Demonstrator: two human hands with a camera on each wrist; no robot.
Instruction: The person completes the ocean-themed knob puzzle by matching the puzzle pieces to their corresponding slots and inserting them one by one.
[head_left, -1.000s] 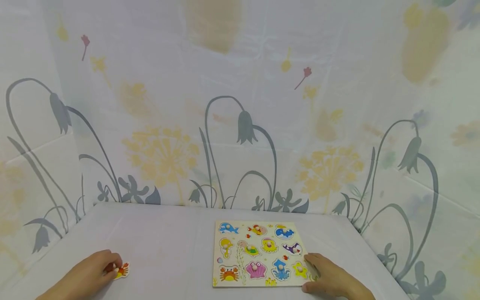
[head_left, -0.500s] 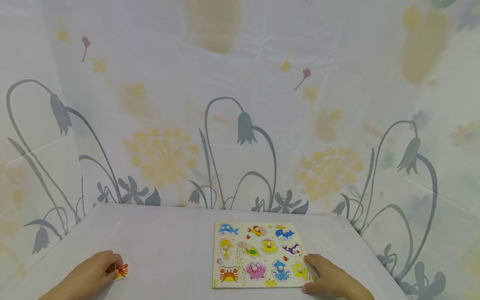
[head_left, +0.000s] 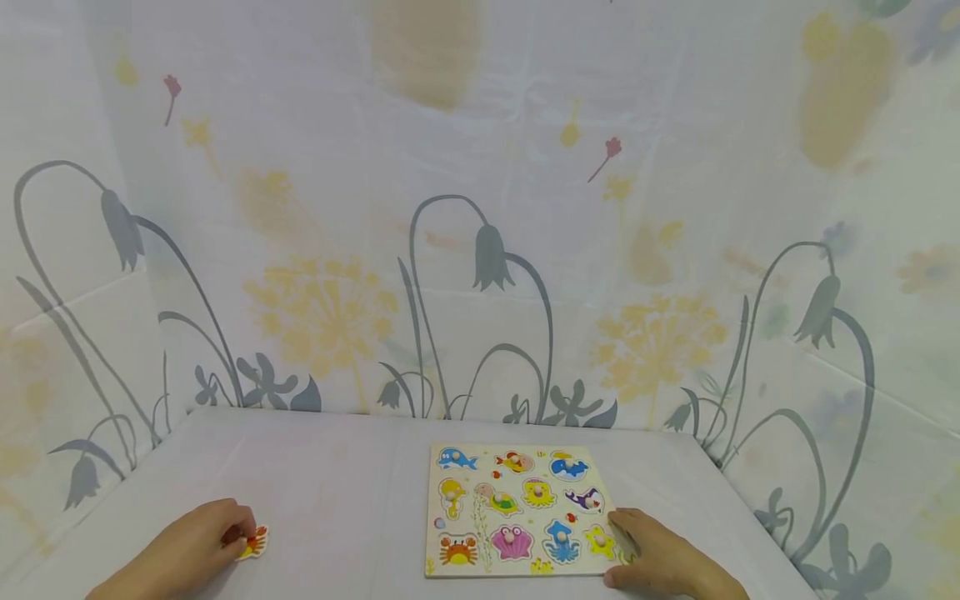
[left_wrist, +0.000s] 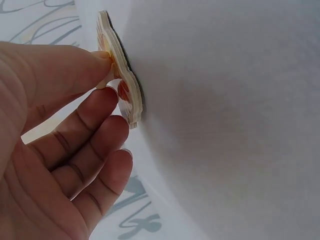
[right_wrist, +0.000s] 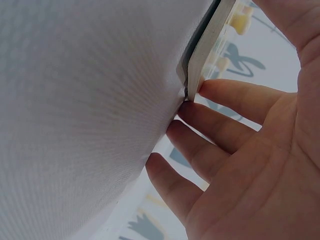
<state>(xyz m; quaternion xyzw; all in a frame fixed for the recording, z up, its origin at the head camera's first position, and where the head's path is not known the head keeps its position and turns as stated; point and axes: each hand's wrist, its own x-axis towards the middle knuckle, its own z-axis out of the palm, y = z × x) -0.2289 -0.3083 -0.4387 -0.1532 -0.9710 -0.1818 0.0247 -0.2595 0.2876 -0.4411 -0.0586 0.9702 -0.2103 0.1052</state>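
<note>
A flat wooden puzzle piece with a red-orange crab [head_left: 258, 542] is in my left hand [head_left: 187, 546], at the left of the table. Thumb and index finger pinch the knob on its printed face in the left wrist view, while the other fingers curl loosely below. The piece's pale edge [left_wrist: 131, 90] is close to the white cloth. To the right lies the sea-animal puzzle board [head_left: 547, 518]. My right hand [head_left: 663, 554] rests at the board's lower right corner, fingertips [right_wrist: 210, 87] touching its side and thumb at the front edge.
Knobbed sea-animal figures fill the board, among them a pink shell [head_left: 512, 543], a blue squid [head_left: 562, 550] and a yellow starfish [head_left: 600, 542]. A crab picture [head_left: 457, 550] shows at its lower left. A flower-printed curtain [head_left: 337, 167] stands behind the white table [head_left: 337, 483].
My left hand has shifted slightly to the right with the crab piece. The right hand and the board have stayed where they were.
</note>
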